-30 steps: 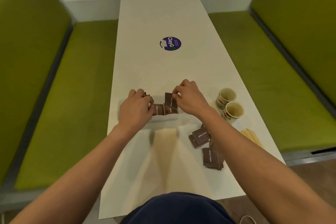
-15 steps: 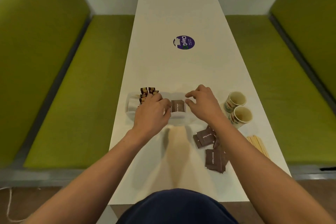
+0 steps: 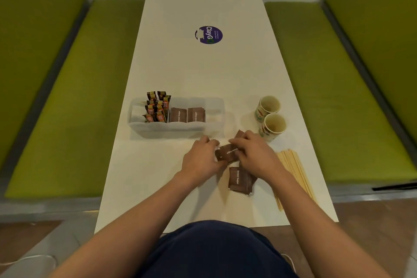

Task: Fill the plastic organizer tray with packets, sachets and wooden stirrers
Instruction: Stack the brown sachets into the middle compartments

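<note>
A clear plastic organizer tray [image 3: 214,130] stands on the white table [image 3: 203,70]. Its left part holds white packets [image 3: 137,113], then several upright orange-brown sachets [image 3: 158,108], then two stacks of brown sugar packets [image 3: 187,115]; its right compartment looks bare. Just in front of the tray, my left hand [image 3: 199,160] and my right hand [image 3: 255,156] both grip a small stack of brown sugar packets [image 3: 226,153]. More brown packets [image 3: 239,179] lie below it. Wooden stirrers [image 3: 293,171] lie to the right of my right hand.
Two paper cups [image 3: 270,117] stand right of the tray, close to my right hand. A round purple sticker [image 3: 208,35] marks the table's middle. Green bench seats [image 3: 72,88] run along both sides of the table.
Both hands have pulled back from the tray toward me and closed on a stack of brown packets from the loose pile. The tray's middle compartment now shows two brown stacks.
</note>
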Action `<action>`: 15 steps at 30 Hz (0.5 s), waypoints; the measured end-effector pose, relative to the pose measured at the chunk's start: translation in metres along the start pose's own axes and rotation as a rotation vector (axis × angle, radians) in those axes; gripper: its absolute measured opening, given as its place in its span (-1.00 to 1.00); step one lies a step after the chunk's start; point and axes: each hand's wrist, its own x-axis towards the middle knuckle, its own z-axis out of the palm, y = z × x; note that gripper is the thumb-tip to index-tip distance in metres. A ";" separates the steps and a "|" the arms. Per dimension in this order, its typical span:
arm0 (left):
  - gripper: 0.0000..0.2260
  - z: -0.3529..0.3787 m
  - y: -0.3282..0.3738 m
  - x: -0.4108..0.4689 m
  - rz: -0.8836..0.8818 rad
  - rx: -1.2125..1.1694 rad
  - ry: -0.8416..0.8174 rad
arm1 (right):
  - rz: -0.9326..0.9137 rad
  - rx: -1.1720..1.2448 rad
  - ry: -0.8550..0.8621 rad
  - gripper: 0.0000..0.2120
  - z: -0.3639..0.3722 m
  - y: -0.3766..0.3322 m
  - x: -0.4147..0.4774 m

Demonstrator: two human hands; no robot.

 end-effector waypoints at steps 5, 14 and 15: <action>-0.60 0.006 -0.005 0.001 -0.012 -0.072 0.030 | -0.127 -0.161 -0.135 -0.53 0.004 -0.010 0.011; -0.75 -0.006 -0.012 -0.019 -0.164 -0.493 0.138 | -0.195 -0.034 -0.064 -0.81 -0.001 -0.006 0.018; -0.78 -0.010 -0.013 -0.022 -0.181 -0.556 0.156 | -0.190 0.007 -0.041 -0.82 -0.002 -0.005 0.018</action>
